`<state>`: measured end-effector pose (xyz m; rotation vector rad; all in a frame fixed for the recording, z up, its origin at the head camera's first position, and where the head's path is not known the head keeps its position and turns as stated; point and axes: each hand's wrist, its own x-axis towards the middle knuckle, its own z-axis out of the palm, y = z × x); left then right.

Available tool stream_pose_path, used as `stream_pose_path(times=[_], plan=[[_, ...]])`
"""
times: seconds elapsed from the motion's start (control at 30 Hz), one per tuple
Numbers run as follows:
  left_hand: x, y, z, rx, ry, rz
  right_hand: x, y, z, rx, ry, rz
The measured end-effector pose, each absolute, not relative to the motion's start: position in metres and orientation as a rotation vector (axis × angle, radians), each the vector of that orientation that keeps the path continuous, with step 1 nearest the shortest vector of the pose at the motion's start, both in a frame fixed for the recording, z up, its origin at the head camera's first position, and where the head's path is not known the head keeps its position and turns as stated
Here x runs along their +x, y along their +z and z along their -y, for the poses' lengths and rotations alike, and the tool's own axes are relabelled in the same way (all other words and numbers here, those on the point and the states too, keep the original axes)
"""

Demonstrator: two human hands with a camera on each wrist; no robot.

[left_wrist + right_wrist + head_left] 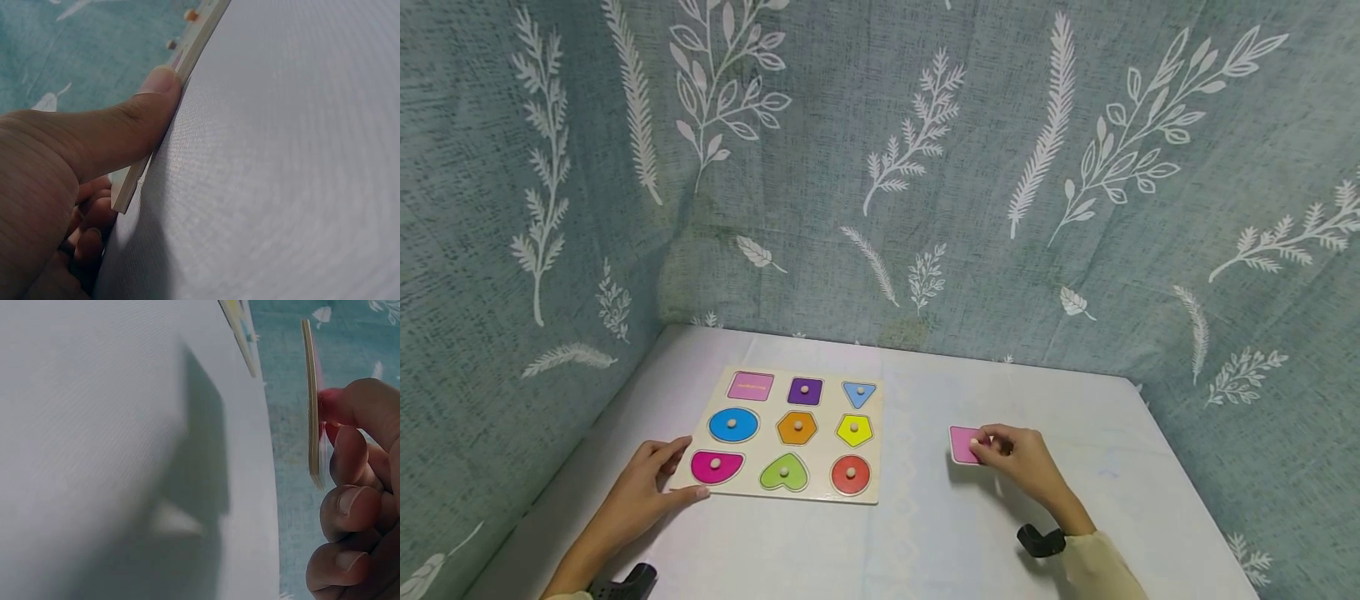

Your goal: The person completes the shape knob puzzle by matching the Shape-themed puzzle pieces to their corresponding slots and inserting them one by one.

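Observation:
A wooden shape puzzle board (820, 492) lies on the left part of the table. My left hand (638, 490) grips its near left corner, the thumb (140, 115) along the front edge and the fingers at the left side. To the right of the board, my right hand (1018, 457) pinches a pink rectangle puzzle piece (962, 444) by its knob. In the right wrist view that piece (312, 406) is seen edge-on, raised over the table, with its shadow below. The board's top left recess (750, 386) is pink with small lettering and holds no piece.
Knobbed pieces fill the other recesses, among them a purple square (805, 391), a blue oval (733, 425) and a red circle (851, 475). The white-covered table (917, 533) is bounded by a leaf-patterned grey-green cloth (820, 250) at the back and sides.

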<state>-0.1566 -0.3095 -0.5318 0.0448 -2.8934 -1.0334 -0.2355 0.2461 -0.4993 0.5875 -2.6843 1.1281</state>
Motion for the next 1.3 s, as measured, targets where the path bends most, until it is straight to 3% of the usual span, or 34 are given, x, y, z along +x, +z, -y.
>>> stream_pose_path(times=[1.3], plan=[[-0.158, -0.535, 0.311, 0.051, -1.035, 2.909, -0.271, -0.497, -0.177, 0.656, 1.212, 2.674]])
